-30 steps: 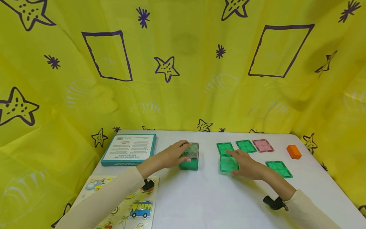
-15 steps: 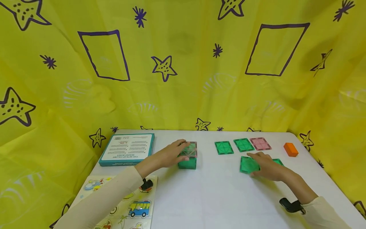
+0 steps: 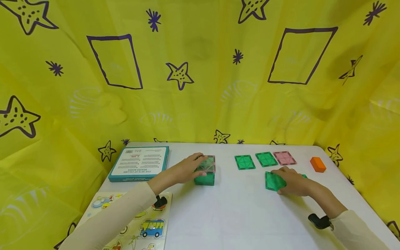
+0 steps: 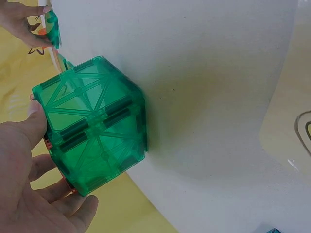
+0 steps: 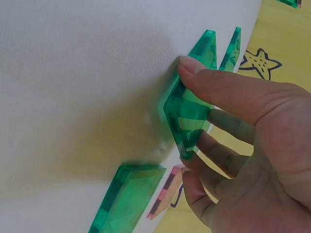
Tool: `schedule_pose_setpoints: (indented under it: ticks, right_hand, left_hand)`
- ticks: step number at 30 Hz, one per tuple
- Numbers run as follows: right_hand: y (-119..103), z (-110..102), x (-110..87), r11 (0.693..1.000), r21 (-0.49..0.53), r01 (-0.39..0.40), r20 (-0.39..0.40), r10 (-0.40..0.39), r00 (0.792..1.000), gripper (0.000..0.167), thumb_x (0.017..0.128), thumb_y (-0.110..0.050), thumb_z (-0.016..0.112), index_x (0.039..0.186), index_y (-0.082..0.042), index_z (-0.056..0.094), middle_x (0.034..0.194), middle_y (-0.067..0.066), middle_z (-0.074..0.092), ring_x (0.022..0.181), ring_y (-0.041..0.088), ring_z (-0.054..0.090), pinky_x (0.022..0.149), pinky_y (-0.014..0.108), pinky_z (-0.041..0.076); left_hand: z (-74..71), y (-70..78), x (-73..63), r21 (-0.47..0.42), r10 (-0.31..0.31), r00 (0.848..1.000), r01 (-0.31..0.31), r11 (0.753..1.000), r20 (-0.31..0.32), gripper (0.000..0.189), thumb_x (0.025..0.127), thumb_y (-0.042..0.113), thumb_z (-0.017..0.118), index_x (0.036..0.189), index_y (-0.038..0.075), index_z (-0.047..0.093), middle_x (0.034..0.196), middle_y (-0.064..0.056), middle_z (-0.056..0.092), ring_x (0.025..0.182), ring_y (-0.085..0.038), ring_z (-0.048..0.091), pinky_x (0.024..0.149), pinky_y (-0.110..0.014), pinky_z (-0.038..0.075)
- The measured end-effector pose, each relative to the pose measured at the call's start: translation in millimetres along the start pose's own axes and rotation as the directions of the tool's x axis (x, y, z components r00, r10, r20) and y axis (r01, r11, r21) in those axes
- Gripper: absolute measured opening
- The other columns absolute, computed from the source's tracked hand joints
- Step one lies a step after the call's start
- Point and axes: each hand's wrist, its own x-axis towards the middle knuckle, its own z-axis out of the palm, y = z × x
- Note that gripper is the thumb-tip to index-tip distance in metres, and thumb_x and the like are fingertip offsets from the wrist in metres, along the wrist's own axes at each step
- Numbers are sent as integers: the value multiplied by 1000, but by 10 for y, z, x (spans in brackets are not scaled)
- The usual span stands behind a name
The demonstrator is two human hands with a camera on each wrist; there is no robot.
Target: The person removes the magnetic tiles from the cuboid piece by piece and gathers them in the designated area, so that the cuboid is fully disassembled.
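Note:
With thumb and fingers at its sides, my left hand point(image 3: 186, 169) holds a small box of see-through magnetic tiles point(image 3: 204, 179), green at the sides with a pink tile on top. In the left wrist view its green walls point(image 4: 92, 121) meet at an edge, and the thumb lies along the pink rim. My right hand point(image 3: 293, 181) pinches one square green magnetic tile point(image 3: 273, 181) by its edges, thumb at the near side and fingertips opposite. The right wrist view shows this tile point(image 5: 187, 119) tilted. Behind the right hand, another green tile point(image 3: 304, 176) is mostly hidden.
Two green tiles point(image 3: 245, 162) point(image 3: 266, 159) and a pink tile point(image 3: 284, 158) lie flat along the back of the white table point(image 3: 225, 215). An orange block point(image 3: 318, 164) lies at the far right. On the left are a teal-edged box point(image 3: 139, 163) and a picture puzzle board point(image 3: 165, 225).
My right hand has moved right with the green tile, away from the back-row tile it overlapped in view, and the tile has turned slightly. My left hand stays on the box of tiles.

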Motion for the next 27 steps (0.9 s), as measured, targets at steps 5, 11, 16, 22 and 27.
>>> schedule_pose_setpoints:
  ticks: [5, 11, 16, 22, 27]
  right_hand:
    - [9, -31, 22, 1000, -10, 29, 21, -29, 999, 77, 88, -19, 87, 152, 1, 49, 143, 33, 48, 124, 54, 50, 93, 81, 46]
    - [34, -31, 49, 998, 51, 23, 74, -26, 997, 75, 89, -12, 83, 154, 1, 47, 144, 35, 44, 122, 50, 55, 98, 74, 49]
    - [16, -38, 65, 997, 73, -17, 104, 9, 995, 79, 87, -9, 82, 156, -2, 45, 147, 36, 41, 120, 48, 54, 98, 75, 48]
    - [-119, -20, 96, 997, 75, 6, 9, -7, 1000, 75, 91, -19, 81, 155, 1, 47, 151, 38, 43, 130, 58, 48, 98, 82, 42]
    - [-395, -28, 229, 969, 230, 93, -108, -70, 992, 66, 104, -26, 69, 153, 10, 43, 132, 28, 63, 122, 46, 62, 99, 61, 55]
  left_hand:
    - [-3, 2, -12, -11, 1, 1000, -1, 1000, -1, 70, 108, 38, 61, 165, 7, 33, 167, -21, 33, 154, -39, 37, 124, -56, 35]
    - [10, -17, 2, -10, 10, 1000, -10, 1000, 3, 70, 109, 38, 60, 166, 8, 32, 168, -22, 31, 154, -39, 35, 125, -54, 35]
    - [18, -21, 8, -7, 15, 1000, -15, 1000, 0, 70, 108, 38, 60, 165, 7, 33, 168, -22, 32, 154, -40, 36, 124, -57, 35]
    - [22, -26, 9, -6, 4, 1000, -4, 1000, 5, 71, 108, 39, 60, 166, 9, 32, 168, -21, 31, 155, -39, 35, 125, -56, 34]
    - [23, -34, 11, -5, -2, 1000, 2, 1000, 5, 72, 108, 40, 60, 166, 9, 32, 169, -21, 31, 155, -39, 34, 125, -55, 34]
